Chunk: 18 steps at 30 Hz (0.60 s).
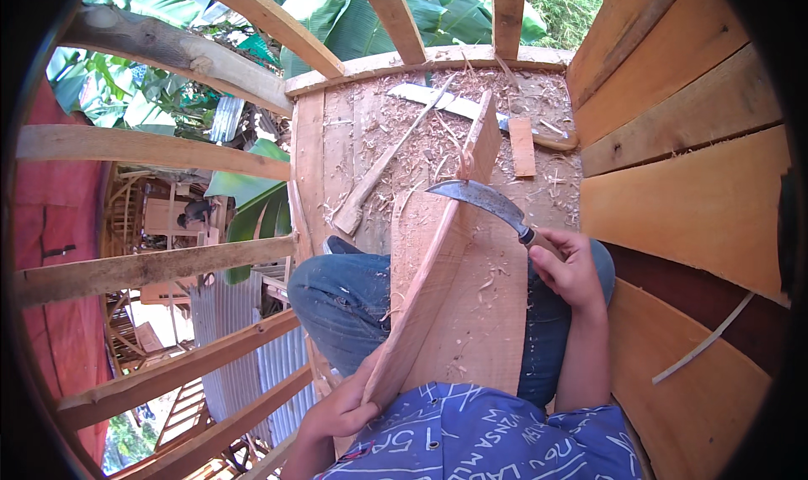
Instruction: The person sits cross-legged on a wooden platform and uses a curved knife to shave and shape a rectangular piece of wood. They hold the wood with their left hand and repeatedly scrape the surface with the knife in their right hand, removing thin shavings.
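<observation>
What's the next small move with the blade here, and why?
Probably draw the knife down along the plank edge toward the body. The right hand grips its handle with the curved blade resting against the plank's upper edge, the left hand steadies the near end, and shavings on the floor suggest trimming.

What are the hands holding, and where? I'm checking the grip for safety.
Right hand grips the curved steel knife by its wooden handle; left hand holds the long pale wooden plank at its near end.
</observation>
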Motion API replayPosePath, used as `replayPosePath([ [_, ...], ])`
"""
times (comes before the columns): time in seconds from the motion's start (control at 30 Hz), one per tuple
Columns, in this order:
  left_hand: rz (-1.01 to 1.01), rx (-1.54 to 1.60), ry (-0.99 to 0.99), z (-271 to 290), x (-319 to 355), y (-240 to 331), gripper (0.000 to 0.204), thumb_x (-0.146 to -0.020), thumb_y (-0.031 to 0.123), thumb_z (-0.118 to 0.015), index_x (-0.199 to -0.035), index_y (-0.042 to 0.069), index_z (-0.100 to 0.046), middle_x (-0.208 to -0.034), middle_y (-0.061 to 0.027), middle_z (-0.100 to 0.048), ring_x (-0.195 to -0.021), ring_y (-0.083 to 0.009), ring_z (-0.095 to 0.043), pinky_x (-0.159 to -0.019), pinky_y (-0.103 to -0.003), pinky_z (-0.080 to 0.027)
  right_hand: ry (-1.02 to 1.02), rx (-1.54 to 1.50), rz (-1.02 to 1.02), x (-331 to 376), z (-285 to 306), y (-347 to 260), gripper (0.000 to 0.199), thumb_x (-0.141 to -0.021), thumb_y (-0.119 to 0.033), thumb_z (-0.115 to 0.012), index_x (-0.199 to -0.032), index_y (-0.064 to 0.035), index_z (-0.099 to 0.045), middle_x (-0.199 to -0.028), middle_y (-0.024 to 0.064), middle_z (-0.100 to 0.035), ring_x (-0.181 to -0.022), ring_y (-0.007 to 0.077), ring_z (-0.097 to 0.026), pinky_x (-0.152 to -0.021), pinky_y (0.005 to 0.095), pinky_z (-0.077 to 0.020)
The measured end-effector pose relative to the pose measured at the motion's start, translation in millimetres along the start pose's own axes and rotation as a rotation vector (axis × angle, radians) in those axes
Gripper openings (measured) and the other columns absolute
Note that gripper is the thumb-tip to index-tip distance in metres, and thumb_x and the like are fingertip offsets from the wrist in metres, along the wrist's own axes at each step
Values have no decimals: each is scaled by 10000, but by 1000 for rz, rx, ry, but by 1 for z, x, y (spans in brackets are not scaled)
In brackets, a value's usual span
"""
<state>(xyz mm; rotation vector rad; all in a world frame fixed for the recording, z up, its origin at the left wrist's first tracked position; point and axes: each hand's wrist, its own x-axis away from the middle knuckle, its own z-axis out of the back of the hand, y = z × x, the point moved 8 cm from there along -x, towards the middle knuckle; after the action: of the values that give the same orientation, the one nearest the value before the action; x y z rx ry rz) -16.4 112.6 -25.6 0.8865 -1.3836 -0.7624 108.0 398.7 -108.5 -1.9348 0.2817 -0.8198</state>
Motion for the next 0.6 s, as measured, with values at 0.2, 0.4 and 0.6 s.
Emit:
replayPosePath([
  [0.2,37,-11,25,3,2,-1,860,-755,160,-475,-1498,-66,-106,-1543,-222,-195,-1444,-297,-172,-1167,-386,-118,6,-68,-12,-4,-6,0,227,-905,-104,-645,-1086,33,-643,-637,-62,-517,-510,8,-431,-429,194,-314],
  [0.4,40,-10,30,5,3,-3,874,-730,131,-473,-1495,-72,-103,-1539,-230,-196,-1441,-302,-179,-1165,-388,-130,-214,62,-32,-3,-17,6,214,-904,-103,-647,-1073,27,-644,-620,-62,-510,-496,10,-425,-428,185,-302],
  [0.6,52,-32,49,0,1,-2,882,-736,175,-475,-1493,-74,-96,-1517,-256,-235,-1423,-315,-236,-1157,-385,-163,-210,10,-89,-2,-15,11,231,-885,-108,-670,-1073,25,-655,-630,-60,-518,-497,9,-424,-436,188,-307],
])
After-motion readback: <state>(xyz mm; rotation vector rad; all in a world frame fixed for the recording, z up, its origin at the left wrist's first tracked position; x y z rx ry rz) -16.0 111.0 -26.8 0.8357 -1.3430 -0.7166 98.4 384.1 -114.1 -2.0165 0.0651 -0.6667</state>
